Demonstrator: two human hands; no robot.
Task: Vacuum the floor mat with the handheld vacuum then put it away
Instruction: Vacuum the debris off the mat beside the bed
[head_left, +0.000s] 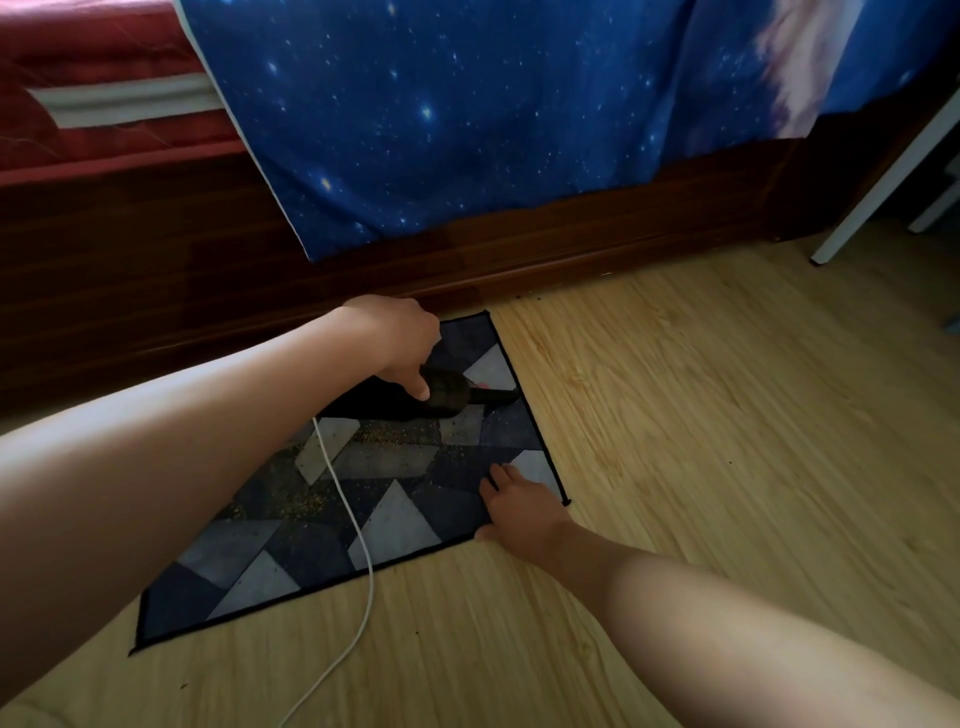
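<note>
A floor mat (395, 525) with a grey and navy geometric pattern and black edging lies on the wood floor beside the bed. Tan crumbs (384, 434) are scattered across its middle. My left hand (395, 338) grips the black handheld vacuum (447, 397), whose nozzle points right, near the mat's far right edge. A white cord (358, 545) trails from the vacuum across the mat toward me. My right hand (517, 506) presses flat on the mat's near right corner.
A dark wooden bed frame (519, 249) runs along the far side of the mat, with a blue starry sheet (467, 114) hanging over it and red bedding (93, 104) at left. A white furniture leg (872, 192) stands at right. Light wood floor (701, 415) spreads right.
</note>
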